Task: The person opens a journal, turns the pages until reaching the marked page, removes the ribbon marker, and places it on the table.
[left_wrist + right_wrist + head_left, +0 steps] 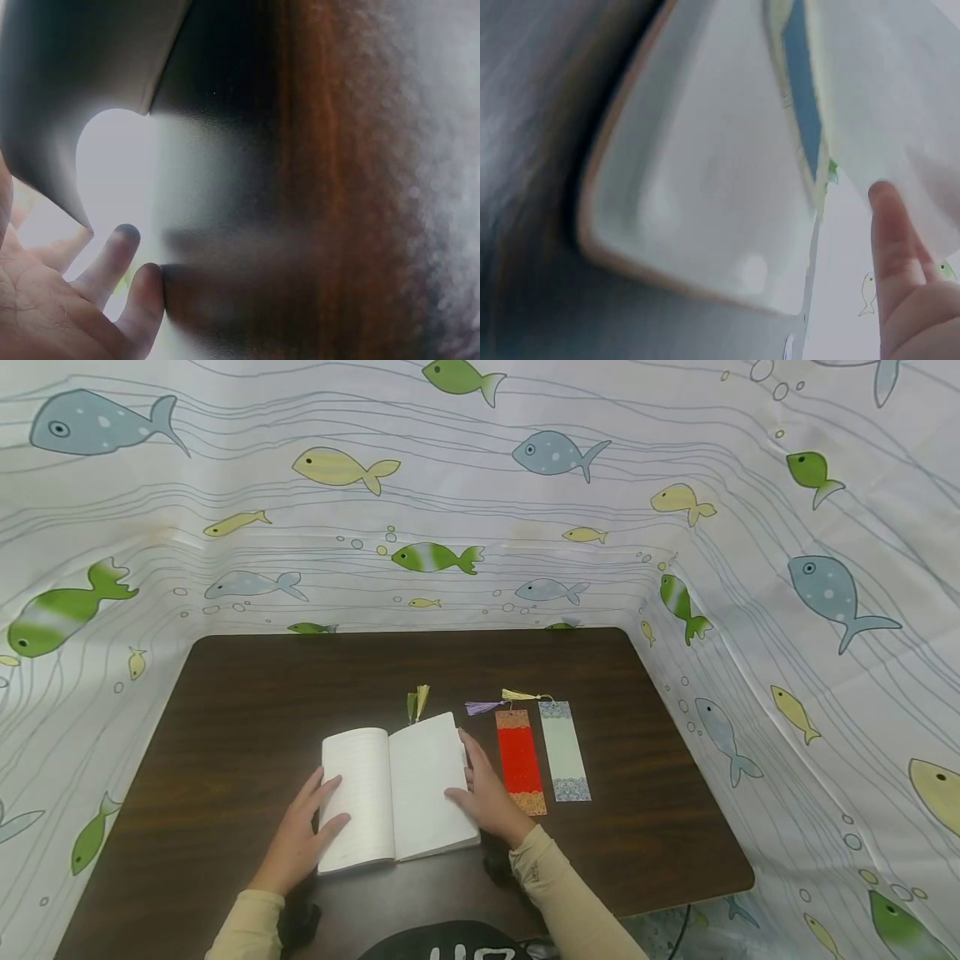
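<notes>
An open notebook (427, 785) with pale pages faces up in the head view. My left hand (300, 831) grips its left side, thumb over the page; in the left wrist view, fingers of that hand (97, 292) lie beneath the dark cover (82, 82). On the right side, my right hand (491, 793) holds raised pages, with the thumb on top. The right wrist view shows fingers of this hand (904, 262) against a lifted page (885, 90). Between it and the lower pages (712, 165) lies a strip with a blue band (802, 90).
Green and yellow tassels (422, 702) stick out above the notebook. To its right lie a red bookmark (517, 760) with a purple tassel and a pale green bookmark (564, 752) with a yellow tassel. The brown table (247, 710) is bordered by a fish-print cloth (465, 510).
</notes>
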The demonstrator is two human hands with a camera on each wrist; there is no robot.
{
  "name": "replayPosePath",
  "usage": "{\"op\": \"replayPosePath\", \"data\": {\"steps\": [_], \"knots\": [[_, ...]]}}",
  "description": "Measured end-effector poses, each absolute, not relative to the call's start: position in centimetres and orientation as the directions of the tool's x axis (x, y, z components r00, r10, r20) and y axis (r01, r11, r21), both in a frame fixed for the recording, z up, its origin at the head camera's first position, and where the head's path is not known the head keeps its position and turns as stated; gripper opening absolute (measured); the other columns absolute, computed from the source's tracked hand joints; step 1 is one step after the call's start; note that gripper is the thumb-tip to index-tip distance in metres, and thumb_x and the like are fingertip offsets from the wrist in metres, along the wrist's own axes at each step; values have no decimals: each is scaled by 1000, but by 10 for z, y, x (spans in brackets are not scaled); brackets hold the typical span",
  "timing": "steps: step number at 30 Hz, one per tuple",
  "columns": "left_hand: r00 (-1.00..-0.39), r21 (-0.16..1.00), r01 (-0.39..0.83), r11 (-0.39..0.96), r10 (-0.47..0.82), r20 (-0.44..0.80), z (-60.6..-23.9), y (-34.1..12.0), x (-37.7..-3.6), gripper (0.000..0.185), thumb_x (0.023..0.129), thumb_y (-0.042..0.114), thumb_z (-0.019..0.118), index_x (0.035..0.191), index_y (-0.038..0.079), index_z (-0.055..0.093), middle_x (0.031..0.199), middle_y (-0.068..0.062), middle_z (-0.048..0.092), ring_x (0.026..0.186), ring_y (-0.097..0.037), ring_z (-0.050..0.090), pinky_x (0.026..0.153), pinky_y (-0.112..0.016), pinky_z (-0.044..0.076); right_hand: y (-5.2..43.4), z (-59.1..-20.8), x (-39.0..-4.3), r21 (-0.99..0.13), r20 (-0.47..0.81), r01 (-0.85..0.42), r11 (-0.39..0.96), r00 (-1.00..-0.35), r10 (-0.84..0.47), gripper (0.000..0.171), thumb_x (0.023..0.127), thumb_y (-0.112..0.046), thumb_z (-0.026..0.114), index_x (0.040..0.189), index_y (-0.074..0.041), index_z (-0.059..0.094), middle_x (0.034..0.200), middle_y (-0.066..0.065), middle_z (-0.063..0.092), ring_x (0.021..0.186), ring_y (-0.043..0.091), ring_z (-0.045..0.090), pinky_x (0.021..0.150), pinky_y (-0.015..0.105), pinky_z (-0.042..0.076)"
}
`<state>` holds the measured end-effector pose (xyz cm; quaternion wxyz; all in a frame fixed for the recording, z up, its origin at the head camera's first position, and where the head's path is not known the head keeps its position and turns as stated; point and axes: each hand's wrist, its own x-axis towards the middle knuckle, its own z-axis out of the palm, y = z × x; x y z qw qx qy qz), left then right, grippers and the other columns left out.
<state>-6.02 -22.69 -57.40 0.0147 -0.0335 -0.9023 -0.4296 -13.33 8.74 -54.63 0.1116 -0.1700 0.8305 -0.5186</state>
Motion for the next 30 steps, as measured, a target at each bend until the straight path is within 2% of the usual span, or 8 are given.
{"op": "replayPosePath", "data": {"steps": [3,6,10,12,16,20,26,30], "knots": [[-998,776,69,627,48,49,-573,-227,-60,61,97,28,71,148,5,48,164,-25,21,144,-56,25,106,-78,25,86,-544,-132,-955,-39,-85,284,-914,-403,98,93,-7,73,164,-27,8,164,9,31,129,40,57,102,45,50],[-998,780,66,622,48,46,-574,-227,-60,61,97,28,71,149,5,47,164,-25,21,144,-56,24,106,-79,24,84,-543,-130,-986,-82,6,169,-893,-443,88,98,-15,68,164,-23,9,161,16,35,133,40,54,107,49,46],[-998,782,62,621,46,42,-574,-227,-60,61,97,28,70,149,5,47,164,-25,20,145,-56,24,106,-79,24,80,-543,-126,-993,-111,109,36,-826,-553,71,105,-25,56,163,-21,16,160,17,36,140,37,47,111,50,42],[-998,782,61,621,44,43,-574,-227,-60,61,97,28,70,149,6,47,164,-25,20,145,-56,24,106,-78,24,77,-544,-124,-995,-84,100,9,-781,-618,65,108,-30,50,163,-18,19,161,13,37,141,32,47,111,46,44],[-998,783,66,618,41,52,-574,-226,-60,60,98,28,68,149,5,47,164,-26,21,144,-56,24,106,-78,24,69,-545,-119,-997,-5,-56,61,-696,-718,61,109,-41,42,161,-14,27,160,6,40,141,21,46,111,37,44],[-997,783,73,617,35,66,-573,-225,-59,56,101,29,64,148,5,48,163,-26,23,144,-56,25,106,-78,25,62,-546,-113,-948,-3,-242,206,-640,-768,60,106,-50,44,158,-20,37,162,-3,37,146,14,38,115,38,38],[-999,813,49,580,22,44,-569,-225,-58,49,108,28,51,149,3,47,165,-22,22,146,-53,23,107,-77,24,52,-550,-105,-819,-53,-445,361,-567,-822,53,104,-36,52,156,-24,43,167,-6,26,151,14,28,118,40,34],[-999,871,36,490,16,32,-567,-225,-56,53,112,30,32,155,-1,34,166,-22,20,148,-52,20,112,-74,19,47,-555,-102,-743,-72,-542,393,-519,-852,51,104,-33,56,154,-24,46,168,-4,21,153,15,22,120,36,30]]}}
